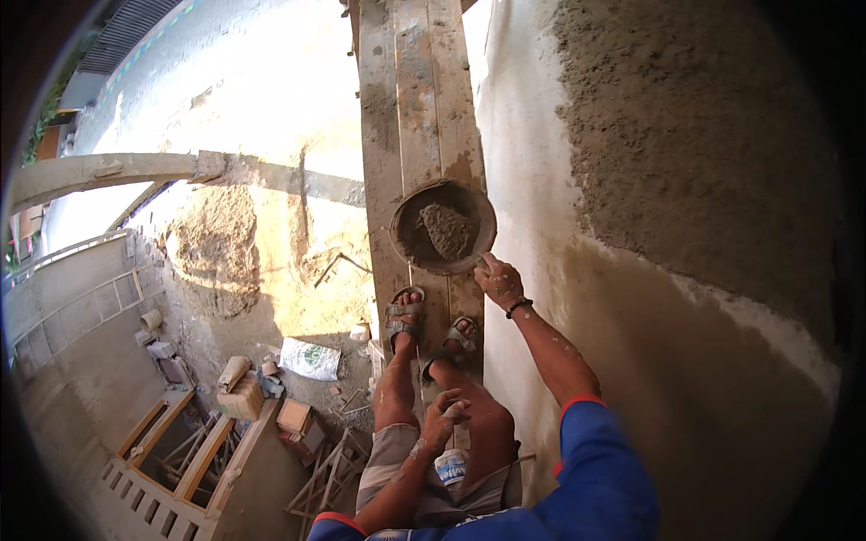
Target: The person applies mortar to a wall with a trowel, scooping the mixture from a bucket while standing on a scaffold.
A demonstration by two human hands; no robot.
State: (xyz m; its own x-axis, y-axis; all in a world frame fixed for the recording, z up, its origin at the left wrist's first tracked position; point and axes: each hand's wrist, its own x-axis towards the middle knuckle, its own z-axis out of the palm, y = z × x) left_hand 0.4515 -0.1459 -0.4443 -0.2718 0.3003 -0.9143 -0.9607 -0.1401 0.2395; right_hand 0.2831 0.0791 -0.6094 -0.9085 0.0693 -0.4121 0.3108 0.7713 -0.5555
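A round, dark pan (404, 248) with a heap of wet grey mortar (448, 231) in it rests on the planks ahead of my feet. My right hand (499, 280) is closed at the pan's near right rim. Whether it grips the rim or a tool handle there is hidden by the fingers. My left hand (444, 417) hangs over my bent leg, its fingers loosely bent and apart, with nothing seen in it. Specks of mortar mark both hands. Behind the left hand, a white container with blue print (450, 466) shows between my legs.
I am on a narrow plank walkway (417, 108), sandals on the boards. On the right rises a wall (704, 135), partly coated with rough mortar. The ground lies far below on the left, with a sand heap (215, 236), a white sack (309, 359) and wooden frames (203, 458).
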